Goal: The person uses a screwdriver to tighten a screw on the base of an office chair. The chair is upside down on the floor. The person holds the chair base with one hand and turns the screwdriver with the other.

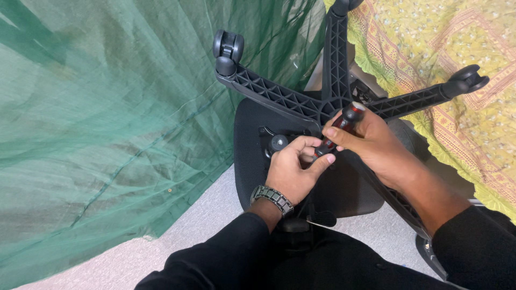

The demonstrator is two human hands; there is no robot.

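While left hand [290,169] steadies, right hand [371,140] grips screwdriver [339,128] (red-black).

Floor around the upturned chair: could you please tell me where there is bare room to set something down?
Bare floor lies between the green netting and the seat. It is crowded under the star base, where the left hand and right hand work a screwdriver.

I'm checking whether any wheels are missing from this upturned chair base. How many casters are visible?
3. One caster at upper left, one at right over the yellow cloth, one cut off at the top edge. Other arms run behind the hands and sleeves, so more may be hidden.
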